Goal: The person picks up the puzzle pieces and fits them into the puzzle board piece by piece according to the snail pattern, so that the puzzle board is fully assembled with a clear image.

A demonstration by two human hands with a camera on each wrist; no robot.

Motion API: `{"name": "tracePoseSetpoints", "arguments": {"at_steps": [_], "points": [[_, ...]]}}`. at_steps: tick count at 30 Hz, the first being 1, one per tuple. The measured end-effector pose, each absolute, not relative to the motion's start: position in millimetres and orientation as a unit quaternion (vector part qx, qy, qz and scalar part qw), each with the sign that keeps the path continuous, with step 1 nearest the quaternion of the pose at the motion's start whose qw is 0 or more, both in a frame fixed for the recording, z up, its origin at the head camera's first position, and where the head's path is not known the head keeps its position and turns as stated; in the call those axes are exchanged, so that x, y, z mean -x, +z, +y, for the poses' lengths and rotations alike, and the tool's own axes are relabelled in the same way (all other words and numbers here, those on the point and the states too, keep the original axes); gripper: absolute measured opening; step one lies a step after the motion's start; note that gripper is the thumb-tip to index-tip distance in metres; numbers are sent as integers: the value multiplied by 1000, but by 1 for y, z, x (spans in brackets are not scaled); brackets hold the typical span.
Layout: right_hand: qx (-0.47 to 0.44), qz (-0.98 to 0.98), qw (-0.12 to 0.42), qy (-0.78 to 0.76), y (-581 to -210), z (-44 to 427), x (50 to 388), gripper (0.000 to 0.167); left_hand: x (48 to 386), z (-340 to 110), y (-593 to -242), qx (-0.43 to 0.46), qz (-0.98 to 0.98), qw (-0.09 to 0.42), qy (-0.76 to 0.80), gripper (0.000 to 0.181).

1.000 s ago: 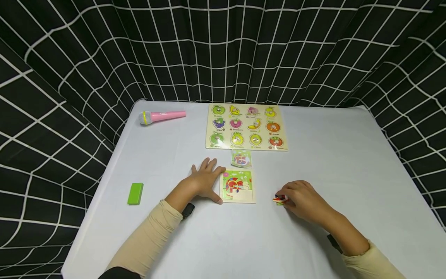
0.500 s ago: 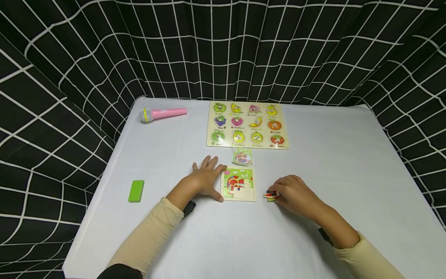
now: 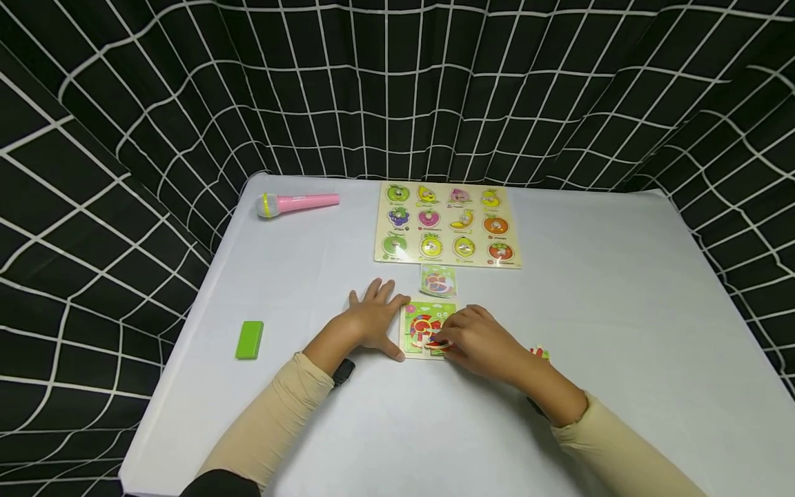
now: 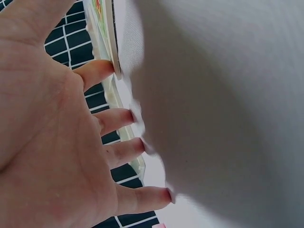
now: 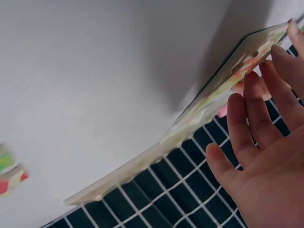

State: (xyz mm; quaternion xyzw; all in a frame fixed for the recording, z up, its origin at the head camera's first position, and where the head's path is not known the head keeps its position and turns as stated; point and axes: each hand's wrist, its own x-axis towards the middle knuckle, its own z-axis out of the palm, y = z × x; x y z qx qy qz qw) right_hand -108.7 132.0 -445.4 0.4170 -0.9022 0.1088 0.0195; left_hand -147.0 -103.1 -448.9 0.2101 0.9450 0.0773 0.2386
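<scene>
A small square wooden puzzle board (image 3: 413, 357) with a red snail picture lies mid-table in the head view. My left hand (image 3: 371, 326) rests at its left side, fingers spread, thumb and index fingertip touching its left corners. In the left wrist view the board's edge (image 4: 117, 57) meets a fingertip. My right hand (image 3: 486, 346) is over the board's right part and pinches a red puzzle piece (image 3: 439, 344) above its lower right corner. The fingers partly hide piece and board. A loose red and green puzzle piece (image 3: 540, 353) lies to the right, partly behind the right forearm.
Behind the board lies a small picture card (image 3: 438, 281) with a similar snail. Farther back is a large fruit puzzle board (image 3: 513, 261). A pink toy microphone (image 3: 307, 201) lies at the back left, a green block (image 3: 250, 339) at the left.
My right hand has moved left with the puzzle piece, from beside the board to over it. The loose piece on the right has come into sight. The left hand stays at the board.
</scene>
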Motion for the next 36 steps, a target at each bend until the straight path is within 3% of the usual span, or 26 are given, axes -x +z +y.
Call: {"name": "tracePoseSetpoints", "arguments": {"at_steps": [36], "points": [[-413, -905, 37, 98, -450, 127, 107, 23, 146, -102, -448, -208, 947, 233, 74, 110]]}}
